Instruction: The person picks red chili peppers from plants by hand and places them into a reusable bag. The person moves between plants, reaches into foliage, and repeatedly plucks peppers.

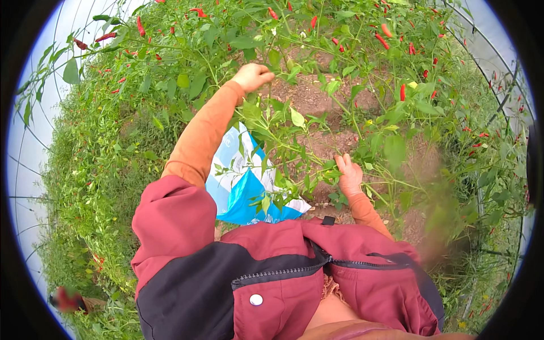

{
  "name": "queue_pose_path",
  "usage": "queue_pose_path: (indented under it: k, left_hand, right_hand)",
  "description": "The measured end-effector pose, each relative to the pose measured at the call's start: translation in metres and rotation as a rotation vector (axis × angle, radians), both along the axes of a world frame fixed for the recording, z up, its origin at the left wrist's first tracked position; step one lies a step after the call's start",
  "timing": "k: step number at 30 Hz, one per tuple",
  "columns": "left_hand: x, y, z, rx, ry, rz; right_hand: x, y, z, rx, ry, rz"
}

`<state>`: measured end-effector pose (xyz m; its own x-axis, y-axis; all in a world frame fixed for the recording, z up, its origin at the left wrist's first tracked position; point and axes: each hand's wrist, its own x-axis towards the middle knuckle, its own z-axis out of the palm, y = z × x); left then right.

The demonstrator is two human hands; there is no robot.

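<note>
My left hand point(254, 77) reaches forward among chilli pepper foliage, its fingers drawn together beside thin stems. Whether something is pinched in them is hidden. Lower and to the right, my right hand point(350, 175) has its fingertips closed on a leafy chilli branch point(321, 163). Between my arms, behind this branch, lies a blue and white plastic bag point(244, 197), partly covered by leaves. Red chilli peppers hang on the plants around, such as one red chilli point(402, 92) to the right and another red chilli point(140, 26) at the upper left.
Bare brown soil point(314, 95) shows between the plants. Dense chilli plants point(110, 170) crowd the left side, with more on the right. Pale greenhouse film point(32, 161) on curved ribs bounds both sides. A blurred red and dark object point(68, 299) is at the lower left.
</note>
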<state>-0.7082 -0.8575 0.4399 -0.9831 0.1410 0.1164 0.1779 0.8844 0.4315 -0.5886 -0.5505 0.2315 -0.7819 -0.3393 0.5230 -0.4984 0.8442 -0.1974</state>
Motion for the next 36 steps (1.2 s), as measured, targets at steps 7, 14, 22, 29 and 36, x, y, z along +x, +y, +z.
queue_pose_path:
  k: [7, 14, 22, 29, 36]
  left_hand:
    - [0.024, -0.042, 0.060, 1.291, 0.097, 0.185]
    - [-0.017, 0.064, 0.108, 0.406, 0.573, -0.003]
    - [-0.086, 0.129, 0.088, -1.067, 0.340, -0.160]
    - [-0.060, 0.114, 0.094, -1.263, 0.225, -0.183]
    - [-0.013, 0.098, 0.084, -0.750, 0.250, -0.153]
  right_hand:
    - [0.005, -0.001, -0.009, 0.055, -0.011, 0.000]
    - [0.007, 0.002, -0.016, 0.116, -0.030, -0.049]
    - [0.014, 0.003, -0.009, 0.027, -0.014, -0.025]
    - [0.011, 0.007, -0.003, 0.004, -0.040, 0.000]
    - [0.008, 0.006, -0.006, 0.071, -0.037, -0.034]
